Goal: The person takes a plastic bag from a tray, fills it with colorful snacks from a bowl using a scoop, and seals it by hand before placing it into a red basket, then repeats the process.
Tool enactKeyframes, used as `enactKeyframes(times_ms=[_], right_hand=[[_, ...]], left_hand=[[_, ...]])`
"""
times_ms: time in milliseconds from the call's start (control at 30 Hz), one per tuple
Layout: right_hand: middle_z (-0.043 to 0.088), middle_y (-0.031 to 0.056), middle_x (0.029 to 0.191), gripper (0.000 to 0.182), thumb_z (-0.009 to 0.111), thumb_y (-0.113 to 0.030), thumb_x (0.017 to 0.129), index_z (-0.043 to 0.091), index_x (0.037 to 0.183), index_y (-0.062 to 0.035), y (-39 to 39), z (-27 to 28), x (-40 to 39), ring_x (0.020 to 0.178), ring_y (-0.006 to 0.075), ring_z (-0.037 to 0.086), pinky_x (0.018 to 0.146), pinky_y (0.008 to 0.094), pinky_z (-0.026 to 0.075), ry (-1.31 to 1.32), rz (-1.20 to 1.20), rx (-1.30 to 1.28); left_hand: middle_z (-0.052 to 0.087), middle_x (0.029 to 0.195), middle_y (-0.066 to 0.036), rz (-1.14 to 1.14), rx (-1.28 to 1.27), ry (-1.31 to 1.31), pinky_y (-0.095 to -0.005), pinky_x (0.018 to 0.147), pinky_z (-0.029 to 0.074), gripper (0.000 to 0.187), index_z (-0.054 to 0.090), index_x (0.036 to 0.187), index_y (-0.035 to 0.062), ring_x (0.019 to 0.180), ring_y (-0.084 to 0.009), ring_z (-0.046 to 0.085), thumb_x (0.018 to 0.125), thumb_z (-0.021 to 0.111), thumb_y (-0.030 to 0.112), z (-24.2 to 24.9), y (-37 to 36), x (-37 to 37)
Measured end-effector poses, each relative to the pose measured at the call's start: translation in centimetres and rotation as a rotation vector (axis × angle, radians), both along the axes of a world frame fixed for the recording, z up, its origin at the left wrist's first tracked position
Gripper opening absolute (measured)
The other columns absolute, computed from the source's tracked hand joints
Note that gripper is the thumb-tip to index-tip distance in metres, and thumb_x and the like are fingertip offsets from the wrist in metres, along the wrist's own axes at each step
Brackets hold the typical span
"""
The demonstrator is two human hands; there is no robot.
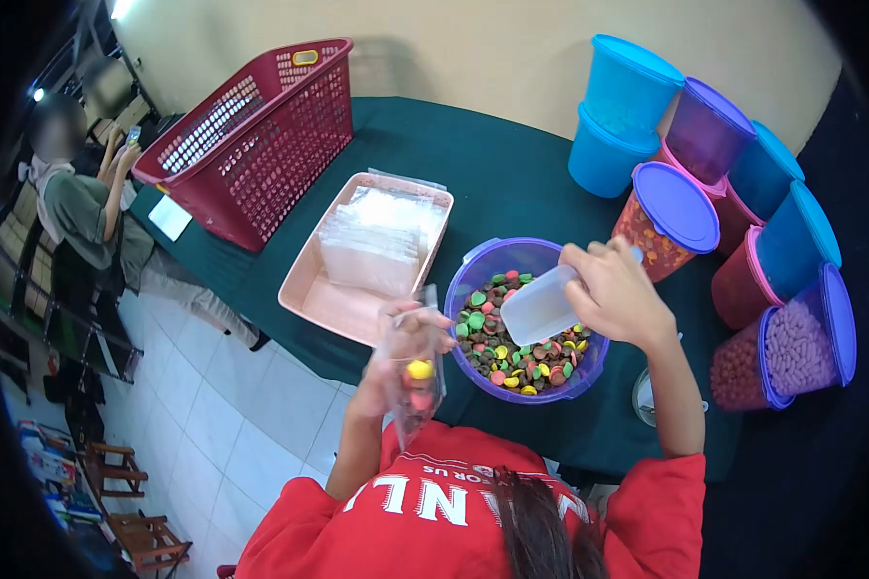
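Note:
My left hand (396, 359) holds a small clear plastic bag (417, 386) upright, with a few coloured candies inside, one yellow. My right hand (616, 292) grips a white plastic cup (539, 307) tilted on its side over a purple bowl (485, 262). The bowl is filled with several green, yellow, pink and brown round candies (512, 349). The bag hangs just left of the bowl's rim. I wear a red shirt (454, 502) with white letters.
A pink tray (304, 282) holds a stack of clear bags (377, 239). A red laundry basket (261, 135) stands at the back left. Several lidded blue, purple and pink containers (705, 183) crowd the right. A seated person (77, 207) is at far left.

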State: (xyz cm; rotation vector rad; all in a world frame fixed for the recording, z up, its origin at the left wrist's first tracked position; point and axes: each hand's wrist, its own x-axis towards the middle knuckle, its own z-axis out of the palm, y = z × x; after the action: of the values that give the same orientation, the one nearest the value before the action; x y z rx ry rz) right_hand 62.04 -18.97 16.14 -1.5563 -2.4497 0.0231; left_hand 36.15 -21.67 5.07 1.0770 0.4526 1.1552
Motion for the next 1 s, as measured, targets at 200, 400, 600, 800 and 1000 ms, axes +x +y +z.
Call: enactKeyframes(times_ms=[200, 400, 600, 800, 1000], right_hand=[[0.059, 0.0184, 0.083, 0.022, 0.049, -0.017, 0.076, 0.054, 0.089, 0.0005, 0.0, -9.1, 1.6, 0.083, 0.0316, 0.055, 0.077, 0.0421, 0.037, -0.001, 0.085, -0.080], [0.054, 0.0194, 0.106, 0.041, 0.040, -0.027, 0.089, 0.044, 0.115, 0.0046, -5.6, -5.6, -3.9, 0.103, 0.0276, 0.052, 0.089, 0.0350, 0.037, 1.029, 0.341, -0.337], [0.053, 0.0141, 0.108, 0.041, 0.040, -0.026, 0.090, 0.042, 0.118, 0.0041, -7.9, -7.1, -6.8, 0.101, 0.0179, 0.051, 0.088, 0.0295, 0.037, 1.396, 0.260, -0.494], [0.052, 0.0155, 0.113, 0.039, 0.039, -0.025, 0.090, 0.045, 0.114, 0.0047, -9.6, -8.6, -9.9, 0.104, 0.0195, 0.049, 0.091, 0.0300, 0.035, 1.544, 0.281, -0.505], [0.051, 0.0177, 0.114, 0.033, 0.040, -0.016, 0.089, 0.047, 0.111, 0.0064, -10.2, -8.2, -15.3, 0.105, 0.0210, 0.050, 0.092, 0.0318, 0.036, 1.517, 0.420, -0.433]], left_hand=[[0.042, 0.116, -0.025, -0.083, 0.061, -0.444, -0.0473, 0.093, 0.034, 0.089, 0.028, 0.122, -0.0004, 0.103, -0.0391, 0.047, 0.073, 0.025, 0.074, 1.5, -1.9, 0.3], [0.040, 0.121, -0.028, -0.035, -0.198, -0.153, -0.0461, 0.094, 0.035, 0.093, 0.029, 0.124, -0.0068, 0.109, -0.0404, 0.044, 0.076, 0.020, 0.073, 2.8, -4.7, 3.4], [0.047, 0.115, -0.015, 0.174, -0.036, 0.015, -0.0353, 0.088, 0.041, 0.063, 0.034, 0.124, -0.0004, 0.109, -0.0223, 0.046, 0.087, 0.034, 0.051, 1.6, -7.6, 5.1], [0.052, 0.108, -0.013, 0.438, -0.061, 0.058, -0.0283, 0.082, 0.042, 0.038, 0.045, 0.109, -0.0015, 0.097, -0.0163, 0.052, 0.093, 0.035, 0.031, 1.6, -9.5, 2.8], [0.056, 0.102, -0.010, 0.576, 0.180, 0.200, -0.0261, 0.083, 0.040, 0.034, 0.050, 0.108, -0.0046, 0.095, -0.0124, 0.051, 0.089, 0.047, 0.023, 2.5, -11.0, -2.5]])
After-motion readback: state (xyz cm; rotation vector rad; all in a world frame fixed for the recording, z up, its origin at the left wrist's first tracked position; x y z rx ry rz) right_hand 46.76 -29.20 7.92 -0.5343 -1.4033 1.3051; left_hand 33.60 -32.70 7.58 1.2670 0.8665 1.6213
